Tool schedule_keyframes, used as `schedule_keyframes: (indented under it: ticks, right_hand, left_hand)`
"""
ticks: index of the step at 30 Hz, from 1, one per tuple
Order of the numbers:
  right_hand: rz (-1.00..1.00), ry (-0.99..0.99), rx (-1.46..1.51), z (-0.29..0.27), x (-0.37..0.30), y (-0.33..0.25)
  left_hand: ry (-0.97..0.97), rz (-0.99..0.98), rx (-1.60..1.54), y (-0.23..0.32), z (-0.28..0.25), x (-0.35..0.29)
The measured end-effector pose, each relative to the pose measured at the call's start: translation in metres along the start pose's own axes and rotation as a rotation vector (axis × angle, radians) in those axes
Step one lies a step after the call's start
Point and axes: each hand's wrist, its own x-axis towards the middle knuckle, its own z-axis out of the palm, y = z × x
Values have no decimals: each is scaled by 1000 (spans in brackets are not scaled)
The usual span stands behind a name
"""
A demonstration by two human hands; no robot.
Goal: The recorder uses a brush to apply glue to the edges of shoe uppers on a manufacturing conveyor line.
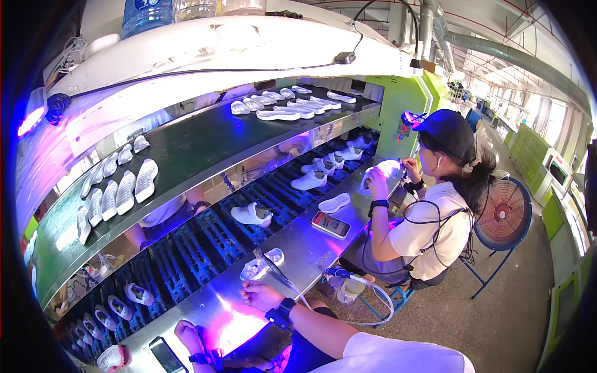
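My right hand (262, 295), a black band at its wrist, is loosely closed above the metal ledge, with nothing visible in its fingers. Just beyond it, a brush-like tool (273, 268) with a pale tube lies across small white dishes (254, 269); I see no grip on it. My left hand (188, 336) is curled shut near the ledge's front edge, also without a visible object. Left of it lie a dark-screened phone (166, 355) and a white shoe (112, 359) with a reddish part. Bright violet light falls between my hands.
Ahead, a slatted conveyor (186, 264) carries white shoes (251, 214). Above it, a green belt (205, 146) bears several white soles (146, 180). At right a seated co-worker (435, 217) holds a white shoe (387, 168). A loose sole (334, 203) and another phone (331, 224) lie nearby.
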Motion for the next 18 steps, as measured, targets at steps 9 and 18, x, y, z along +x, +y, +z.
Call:
schedule_keyframes:
  ticks: [9,18]
  right_hand:
    - [-12,17,15,-5,-1,-4]
    - [-12,-34,42,-20,2,-6]
  left_hand:
    - [-57,-21,-93,-7,10,6]
    - [-95,-45,-179,-7,20,8]
